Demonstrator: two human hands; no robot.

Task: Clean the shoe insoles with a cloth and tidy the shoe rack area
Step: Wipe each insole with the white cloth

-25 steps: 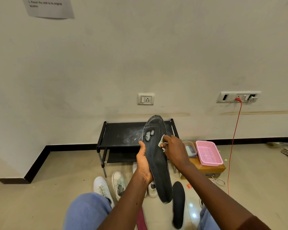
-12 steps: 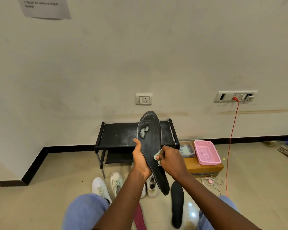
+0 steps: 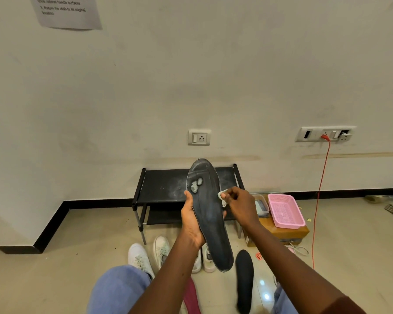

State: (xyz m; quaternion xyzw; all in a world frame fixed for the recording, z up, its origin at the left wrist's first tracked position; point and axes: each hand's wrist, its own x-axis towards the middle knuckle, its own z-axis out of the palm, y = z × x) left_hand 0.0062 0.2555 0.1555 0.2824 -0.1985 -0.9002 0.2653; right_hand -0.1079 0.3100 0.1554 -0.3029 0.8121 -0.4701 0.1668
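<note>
Starting from the left: white sneakers (image 3: 141,257) sit on the floor in front of a low black shoe rack (image 3: 163,186) with a dusty top shelf. The left hand (image 3: 191,223) grips the dark insole (image 3: 210,214) along its left edge near the middle, thumb on the face and palm behind, holding it up nearly upright in front of the rack with the toe end up.

I'd say this thing is light, thin and floppy, so backing it with the palm makes sense or it'll just fold when rubbed. The pale worn patch near the toe looks flaky, so go easy there.

The right hand (image 3: 241,205) pinches a small pale cloth (image 3: 222,197) at the insole's right edge. It's mostly hidden by the fingers, so I can't tell if it's actually pressing.

A second insole (image 3: 244,275) lies on the floor, and a pink basket (image 3: 284,211) sits further right.
</note>
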